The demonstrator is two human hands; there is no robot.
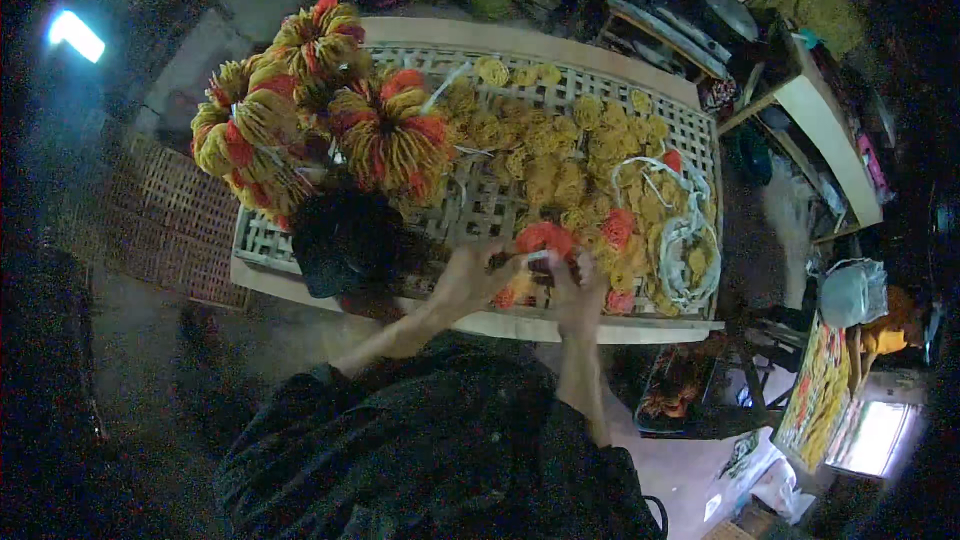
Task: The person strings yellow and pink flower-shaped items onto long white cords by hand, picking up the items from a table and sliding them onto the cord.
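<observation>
My left hand (480, 274) and my right hand (577, 289) meet low over a woven lattice tray (486, 223). A short white strip (537, 256) runs between their fingertips, pinched from both sides. Directly beyond the fingers is a red lacy disc (546, 238); blur hides whether a finger touches it. Loose yellow lacy discs (551, 136) cover much of the tray, with a red one (618, 228) among them. To the right lies a loose coil of white ribbon (664, 270).
Bundles of yellow and red discs threaded into rings (390, 131) are heaped at the tray's left. A dark rounded shape like a cap (345, 240) overlaps the near left edge. Shelving (829, 142) stands at the right; a clear bag (855, 292) is below it.
</observation>
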